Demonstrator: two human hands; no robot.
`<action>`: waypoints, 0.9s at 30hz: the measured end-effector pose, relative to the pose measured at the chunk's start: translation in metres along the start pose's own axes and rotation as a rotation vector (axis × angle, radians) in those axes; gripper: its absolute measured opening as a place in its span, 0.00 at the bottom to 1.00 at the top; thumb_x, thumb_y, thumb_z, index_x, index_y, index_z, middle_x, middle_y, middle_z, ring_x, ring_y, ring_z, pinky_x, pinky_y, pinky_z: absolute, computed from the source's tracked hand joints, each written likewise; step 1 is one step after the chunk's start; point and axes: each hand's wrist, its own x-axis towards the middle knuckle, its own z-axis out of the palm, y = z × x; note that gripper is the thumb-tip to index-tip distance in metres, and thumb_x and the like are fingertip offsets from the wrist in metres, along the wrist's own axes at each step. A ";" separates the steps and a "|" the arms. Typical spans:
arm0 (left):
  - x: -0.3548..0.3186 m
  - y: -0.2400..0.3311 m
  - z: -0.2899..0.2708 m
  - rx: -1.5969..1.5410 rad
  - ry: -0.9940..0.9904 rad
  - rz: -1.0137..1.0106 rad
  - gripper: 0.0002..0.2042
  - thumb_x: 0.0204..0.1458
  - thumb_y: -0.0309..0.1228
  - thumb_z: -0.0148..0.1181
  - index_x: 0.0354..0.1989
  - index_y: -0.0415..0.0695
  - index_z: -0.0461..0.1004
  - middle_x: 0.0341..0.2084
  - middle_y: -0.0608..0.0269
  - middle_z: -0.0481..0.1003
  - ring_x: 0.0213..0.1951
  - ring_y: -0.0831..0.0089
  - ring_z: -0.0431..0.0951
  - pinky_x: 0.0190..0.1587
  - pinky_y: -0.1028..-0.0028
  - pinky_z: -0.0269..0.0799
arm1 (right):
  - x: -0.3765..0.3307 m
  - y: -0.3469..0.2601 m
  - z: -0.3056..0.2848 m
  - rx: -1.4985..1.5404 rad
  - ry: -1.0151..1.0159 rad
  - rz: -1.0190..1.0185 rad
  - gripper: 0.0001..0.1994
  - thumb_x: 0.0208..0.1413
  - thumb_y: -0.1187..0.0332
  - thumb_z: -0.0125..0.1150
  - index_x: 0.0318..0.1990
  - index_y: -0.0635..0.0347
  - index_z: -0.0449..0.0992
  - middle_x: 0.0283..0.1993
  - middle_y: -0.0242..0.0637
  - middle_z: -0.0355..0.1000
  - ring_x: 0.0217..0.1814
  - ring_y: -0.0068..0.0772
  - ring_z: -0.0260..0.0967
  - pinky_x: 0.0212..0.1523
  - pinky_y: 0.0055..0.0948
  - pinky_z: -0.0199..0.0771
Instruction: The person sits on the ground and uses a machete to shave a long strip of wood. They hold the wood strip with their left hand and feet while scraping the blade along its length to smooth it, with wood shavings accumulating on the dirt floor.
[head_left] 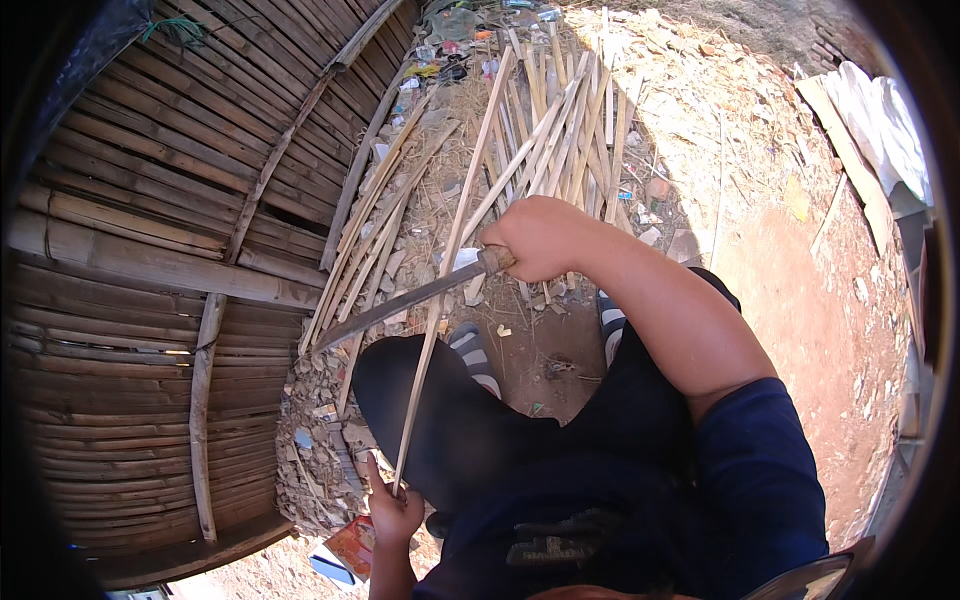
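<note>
My right hand (540, 238) is closed round the wooden handle of a machete (385, 307), whose long dark blade points left and slightly down across my front. In my left hand (395, 515), low at the left, is the near end of a long bamboo strip (420, 375); its index finger sticks out along it. The strip slants up and away past my knee towards the far pile. Blade and strip cross near my left knee, but whether they touch I cannot tell. Beyond my right hand lies a loose pile of bamboo strips (570, 140).
A slatted bamboo wall (150, 250) rises close on the left, with more strips (385, 215) along its foot. My feet in striped footwear (470, 352) stand on littered dirt. A red and white packet (352, 545) lies by my left forearm. White cloth (880, 130) is at far right.
</note>
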 end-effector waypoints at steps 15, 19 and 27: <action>0.009 0.004 -0.002 0.043 -0.007 0.018 0.44 0.47 0.22 0.58 0.76 0.26 0.49 0.12 0.65 0.71 0.14 0.76 0.74 0.21 0.74 0.70 | 0.004 0.018 -0.006 0.110 -0.034 0.150 0.10 0.44 0.71 0.64 0.37 0.57 0.83 0.37 0.49 0.81 0.44 0.59 0.80 0.45 0.52 0.80; 0.001 -0.002 0.002 0.014 0.005 0.023 0.44 0.47 0.22 0.58 0.76 0.25 0.50 0.11 0.68 0.69 0.13 0.76 0.71 0.22 0.75 0.69 | 0.002 0.014 0.000 0.113 0.061 0.106 0.13 0.45 0.69 0.66 0.41 0.58 0.82 0.35 0.52 0.80 0.44 0.59 0.80 0.47 0.52 0.80; 0.011 -0.003 0.004 0.028 0.004 0.062 0.42 0.48 0.22 0.57 0.76 0.26 0.50 0.12 0.66 0.70 0.14 0.77 0.71 0.21 0.75 0.67 | -0.003 0.034 0.001 0.043 0.032 0.182 0.14 0.46 0.70 0.65 0.43 0.56 0.83 0.37 0.51 0.81 0.44 0.58 0.80 0.47 0.51 0.81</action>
